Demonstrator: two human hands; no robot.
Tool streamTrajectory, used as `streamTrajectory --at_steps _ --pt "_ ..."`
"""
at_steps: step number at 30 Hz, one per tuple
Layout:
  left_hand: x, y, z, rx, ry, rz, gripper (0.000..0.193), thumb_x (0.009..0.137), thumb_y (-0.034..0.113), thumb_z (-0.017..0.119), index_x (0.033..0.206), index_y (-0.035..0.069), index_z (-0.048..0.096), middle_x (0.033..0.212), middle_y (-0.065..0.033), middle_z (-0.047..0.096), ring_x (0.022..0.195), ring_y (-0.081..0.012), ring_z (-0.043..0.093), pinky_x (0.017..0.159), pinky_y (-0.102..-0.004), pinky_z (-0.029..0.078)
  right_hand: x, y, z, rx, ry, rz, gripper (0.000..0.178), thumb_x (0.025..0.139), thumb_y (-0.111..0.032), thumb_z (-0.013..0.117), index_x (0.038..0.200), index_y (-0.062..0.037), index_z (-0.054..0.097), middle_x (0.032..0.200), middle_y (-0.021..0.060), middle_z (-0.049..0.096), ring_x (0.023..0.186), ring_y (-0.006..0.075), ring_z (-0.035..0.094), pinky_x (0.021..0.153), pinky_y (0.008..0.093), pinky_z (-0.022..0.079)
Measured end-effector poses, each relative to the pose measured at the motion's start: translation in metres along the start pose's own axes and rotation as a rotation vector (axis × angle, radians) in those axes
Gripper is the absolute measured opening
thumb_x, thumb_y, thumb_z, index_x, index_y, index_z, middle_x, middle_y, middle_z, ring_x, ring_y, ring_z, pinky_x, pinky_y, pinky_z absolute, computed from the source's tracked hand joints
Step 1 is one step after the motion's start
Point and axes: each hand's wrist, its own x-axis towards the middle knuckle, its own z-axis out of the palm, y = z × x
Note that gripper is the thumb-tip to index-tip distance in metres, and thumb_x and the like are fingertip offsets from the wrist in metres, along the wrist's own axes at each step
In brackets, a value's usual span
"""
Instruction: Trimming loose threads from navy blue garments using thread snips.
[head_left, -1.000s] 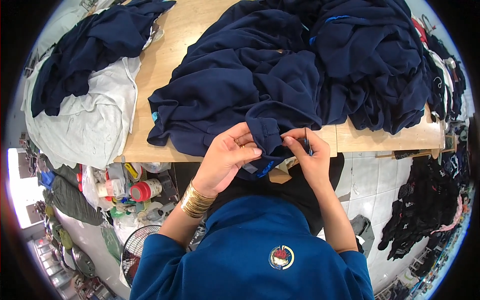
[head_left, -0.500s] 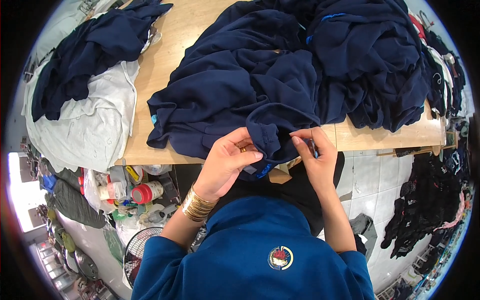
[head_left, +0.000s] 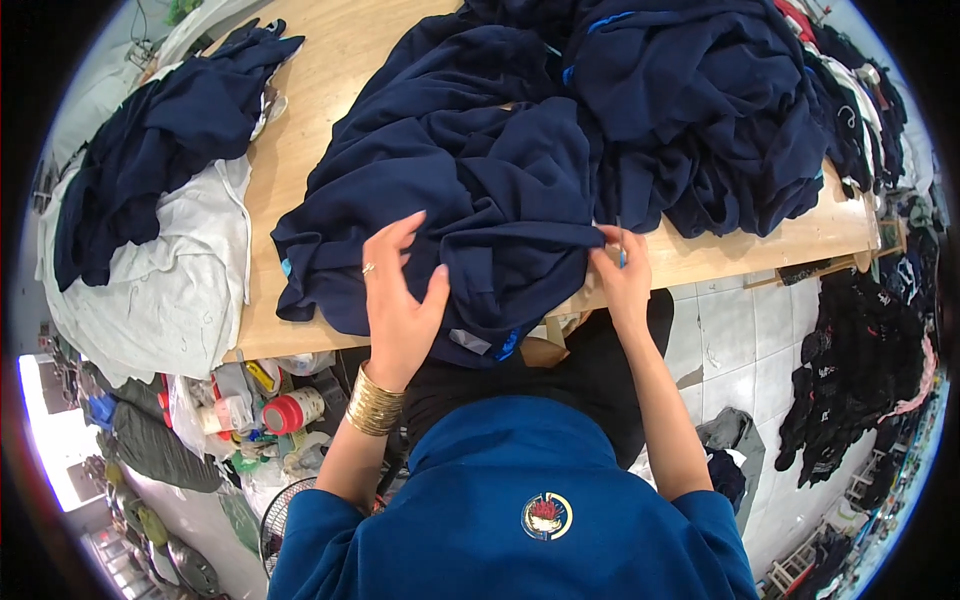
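Note:
A crumpled navy-blue garment lies at the table's near edge, part of it hanging over toward my lap. Above its near left part is my left hand, open, its fingers spread and thumb apart; no cloth is gripped in it. My right hand is closed at the garment's right edge, with thumb and finger at the cloth. Tucked in that hand is a small tool with a blue part and a thin grey tip, apparently thread snips, mostly hidden by the fingers. A pale label and bright blue trim show at the garment's lower hem.
Another navy garment pile sits right on the wooden table. At left, navy cloth lies over white fabric. Below the table edge are a red-lidded jar and a wire basket. Black clothes hang at right.
My left hand has let go of the bunched cloth and opened, moving left. The raised fold has dropped flatter. My right hand remains at the garment's right edge. The view has shifted slightly.

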Motion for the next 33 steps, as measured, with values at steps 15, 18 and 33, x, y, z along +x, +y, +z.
streamTrajectory --at_steps 15,18,33 --pt "0.046 0.027 -0.022 -0.963 0.101 -0.221 0.017 0.095 0.016 0.05 0.093 0.002 0.059 0.084 0.0063 0.054 0.077 -0.0003 0.047 0.071 -0.0154 0.039 0.009 -0.09 0.026 -0.009 -0.409 -0.289 0.017 0.077 -0.011 0.068 0.088 -0.0019 0.059 0.077 0.0078 0.058 0.069 0.0171 0.058 0.063 0.0256 0.043" --pt "0.041 0.022 -0.028 -1.057 0.206 -0.267 0.018 0.096 0.017 0.048 0.098 0.003 0.058 0.089 0.0046 0.058 0.079 -0.0026 0.052 0.074 -0.017 0.042 0.005 -0.091 0.033 0.267 -0.474 -0.024 0.018 0.08 -0.014 0.067 0.09 -0.0014 0.062 0.088 0.0053 0.062 0.076 0.0116 0.057 0.067 0.0235 0.043" --pt "0.027 -0.023 -0.039 -0.952 0.388 -0.28 0.024 0.095 0.018 0.051 0.105 -0.002 0.06 0.098 0.0005 0.06 0.09 -0.0049 0.052 0.083 -0.0194 0.04 -0.008 -0.121 0.013 0.75 -0.634 0.335 0.012 0.081 -0.012 0.069 0.088 -0.0042 0.064 0.062 -0.0052 0.052 0.046 -0.0004 0.037 0.041 0.016 0.023"
